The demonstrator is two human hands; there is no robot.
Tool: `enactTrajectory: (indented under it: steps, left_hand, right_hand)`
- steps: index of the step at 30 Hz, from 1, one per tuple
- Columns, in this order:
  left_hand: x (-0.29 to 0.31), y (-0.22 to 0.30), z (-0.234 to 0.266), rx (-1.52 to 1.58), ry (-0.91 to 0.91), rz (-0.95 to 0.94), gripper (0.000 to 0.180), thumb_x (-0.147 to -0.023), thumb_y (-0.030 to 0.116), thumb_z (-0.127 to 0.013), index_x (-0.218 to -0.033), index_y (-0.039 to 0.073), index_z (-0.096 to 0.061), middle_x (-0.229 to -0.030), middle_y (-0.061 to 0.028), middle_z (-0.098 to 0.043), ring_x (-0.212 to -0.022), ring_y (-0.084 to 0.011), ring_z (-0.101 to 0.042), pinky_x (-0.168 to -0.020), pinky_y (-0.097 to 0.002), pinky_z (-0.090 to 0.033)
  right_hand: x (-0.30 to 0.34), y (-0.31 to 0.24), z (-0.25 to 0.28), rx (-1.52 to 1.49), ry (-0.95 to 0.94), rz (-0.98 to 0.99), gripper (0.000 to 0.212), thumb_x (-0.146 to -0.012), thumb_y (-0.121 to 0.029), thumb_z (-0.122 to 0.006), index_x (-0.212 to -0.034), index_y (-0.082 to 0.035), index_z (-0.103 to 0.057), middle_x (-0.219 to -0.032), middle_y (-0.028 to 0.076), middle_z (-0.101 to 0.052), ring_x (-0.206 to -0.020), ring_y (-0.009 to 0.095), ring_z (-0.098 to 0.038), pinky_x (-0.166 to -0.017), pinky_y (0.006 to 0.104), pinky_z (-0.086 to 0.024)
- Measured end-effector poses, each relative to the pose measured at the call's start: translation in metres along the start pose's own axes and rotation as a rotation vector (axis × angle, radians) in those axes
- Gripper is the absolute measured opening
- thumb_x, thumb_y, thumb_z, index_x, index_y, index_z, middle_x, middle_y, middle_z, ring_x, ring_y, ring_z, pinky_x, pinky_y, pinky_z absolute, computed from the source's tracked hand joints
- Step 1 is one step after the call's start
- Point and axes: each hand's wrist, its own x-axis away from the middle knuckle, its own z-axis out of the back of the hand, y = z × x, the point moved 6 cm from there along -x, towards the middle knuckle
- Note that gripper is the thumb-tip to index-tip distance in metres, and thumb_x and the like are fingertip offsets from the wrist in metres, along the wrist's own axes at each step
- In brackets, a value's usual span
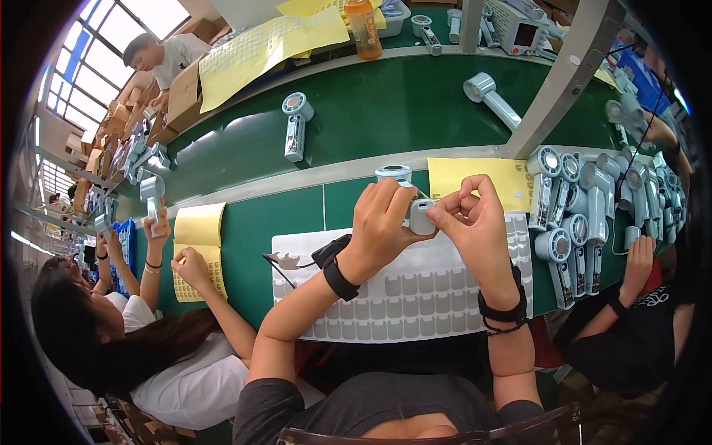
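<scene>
My left hand is closed around a light-blue handheld fan. The fan's round head shows beyond my knuckles, and a pale, rounded end piece with a small slot comes out beside my thumb. My right hand pinches at the edge of that end piece, thumb and forefinger together; what lies between the fingertips is too small to make out. Below both hands lies a white sheet with rows of grey, rounded-square stickers, part of it hidden by my left forearm.
Many fans crowd the bench at right, near another person's hand. A yellow sheet lies behind my hands. Across a metal rail, a green conveyor belt carries two fans. At left, a co-worker's hand is over yellow sticker sheets.
</scene>
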Motion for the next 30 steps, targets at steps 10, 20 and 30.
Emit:
enactTrajectory:
  steps: [10,20,30]
  left_hand:
    - [-0.0005,0.0000,0.0006,0.003,-0.005,-0.015,0.052,-0.052,0.021,-0.090,-0.090,0.003,-0.059,-0.076,-0.0085,-0.050,-0.063,-0.0263,-0.051,-0.056,-0.0361,-0.042]
    - [0.0007,0.0001,-0.0008,0.001,0.003,-0.016,0.051,-0.052,0.020,-0.090,-0.089,0.003,-0.059,-0.077,-0.0083,-0.050,-0.063,-0.0262,-0.051,-0.056,-0.0360,-0.041]
    - [0.0010,0.0014,0.0003,-0.022,-0.035,-0.003,0.058,-0.050,0.018,-0.092,-0.095,0.002,-0.059,-0.086,-0.0102,-0.060,-0.072,-0.0268,-0.058,-0.060,-0.0358,-0.046]
  right_hand:
    - [0.0017,-0.0024,-0.0015,0.049,0.021,0.026,0.038,-0.085,0.006,-0.069,-0.098,-0.008,-0.035,-0.081,0.010,-0.065,-0.074,0.012,-0.062,-0.068,0.0229,-0.050]
    - [0.0013,0.0002,0.0000,0.006,0.009,0.017,0.038,-0.085,0.006,-0.069,-0.098,-0.008,-0.036,-0.082,0.010,-0.064,-0.074,0.011,-0.061,-0.068,0.0231,-0.050]
    - [0.0025,-0.0025,-0.0031,0.074,0.041,0.044,0.039,-0.084,0.007,-0.069,-0.098,-0.008,-0.035,-0.081,0.010,-0.064,-0.071,0.011,-0.061,-0.066,0.0223,-0.050]
